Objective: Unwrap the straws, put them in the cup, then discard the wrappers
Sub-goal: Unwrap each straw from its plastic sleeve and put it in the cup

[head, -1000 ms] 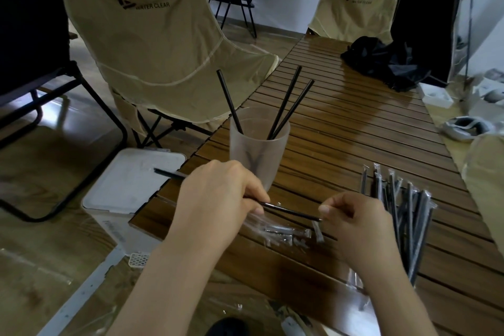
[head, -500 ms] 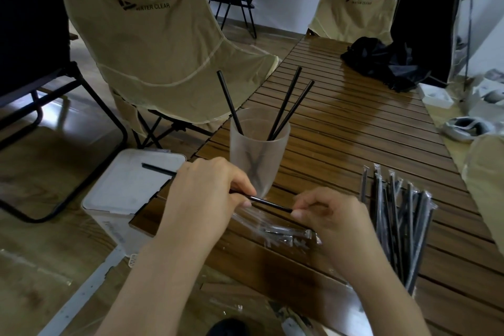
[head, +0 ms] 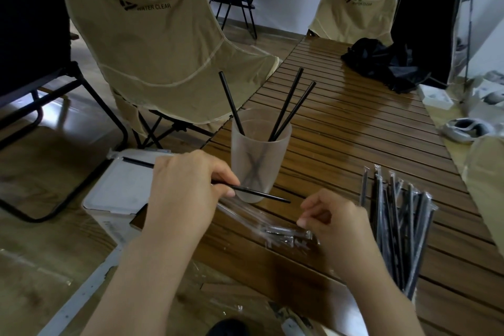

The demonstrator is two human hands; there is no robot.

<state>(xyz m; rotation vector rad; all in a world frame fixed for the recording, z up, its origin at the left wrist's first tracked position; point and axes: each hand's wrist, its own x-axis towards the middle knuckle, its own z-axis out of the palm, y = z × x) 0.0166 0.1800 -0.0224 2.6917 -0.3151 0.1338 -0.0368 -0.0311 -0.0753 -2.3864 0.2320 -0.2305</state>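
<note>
A frosted plastic cup stands on the wooden slat table with three black straws leaning in it. In front of the cup, my left hand grips a bare black straw that lies nearly level; its right end is free. My right hand pinches the end of a clear wrapper that trails left toward my left hand. A few crumpled clear wrappers lie on the table by my right hand. Several wrapped straws are piled to the right.
A white lidded bin sits on the floor beside the table's left edge. A tan folding chair stands behind it. Black cloth lies at the table's far end. Loose wrappers lie on the floor below.
My left hand has drawn the black straw leftward, so its right end has come out of the wrapper and away from my right hand, which keeps hold of the wrapper.
</note>
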